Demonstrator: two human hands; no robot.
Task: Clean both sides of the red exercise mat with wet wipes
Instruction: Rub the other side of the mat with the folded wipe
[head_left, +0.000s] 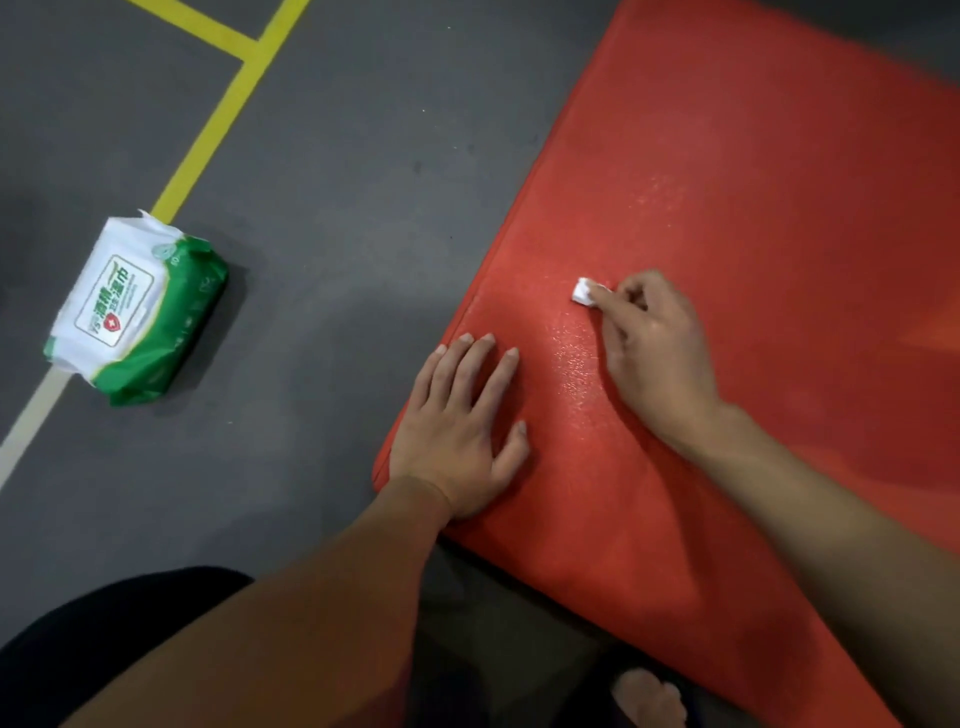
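Note:
The red exercise mat (753, 218) lies flat on the grey floor and fills the right side of the head view. My left hand (462, 426) rests flat on the mat near its left edge, fingers straight and spread. My right hand (654, 348) pinches a small folded white wet wipe (584, 292) and presses it onto the mat a little beyond the left hand. A wet, shiny streak on the mat runs from the wipe back between the two hands.
A green and white pack of wet wipes (137, 309) lies on the floor to the left, well apart from the mat. Yellow floor lines (218, 109) run behind it. My dark-clothed knee (93, 654) and a bare foot (649, 699) show at the bottom.

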